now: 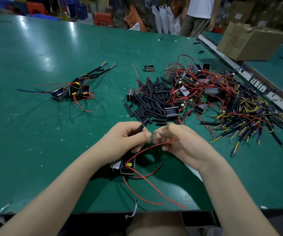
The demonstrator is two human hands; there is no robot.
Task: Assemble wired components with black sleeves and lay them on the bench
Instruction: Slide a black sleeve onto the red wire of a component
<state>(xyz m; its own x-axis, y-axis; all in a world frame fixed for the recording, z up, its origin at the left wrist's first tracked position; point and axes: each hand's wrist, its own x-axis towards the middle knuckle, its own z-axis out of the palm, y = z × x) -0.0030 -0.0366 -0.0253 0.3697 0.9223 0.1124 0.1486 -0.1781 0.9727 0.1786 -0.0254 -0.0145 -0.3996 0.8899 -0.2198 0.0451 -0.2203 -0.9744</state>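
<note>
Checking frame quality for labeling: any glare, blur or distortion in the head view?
Head view: overhead light glares on the green bench at far left; wide-angle bending curves its edges; the background is soft; both hands, left hand and right hand, and the sleeve pile are sharp, though fingertips smear slightly.

An assembly workshop: a green surface (52, 133) is carrying heaped wired parts (205, 92), with cardboard boxes (249, 43) and plastic crates (76, 11) crowding behind.

Blk sleeve (140, 128) held upright above bench, boxed component (128, 165) w/ red wires below.
</note>
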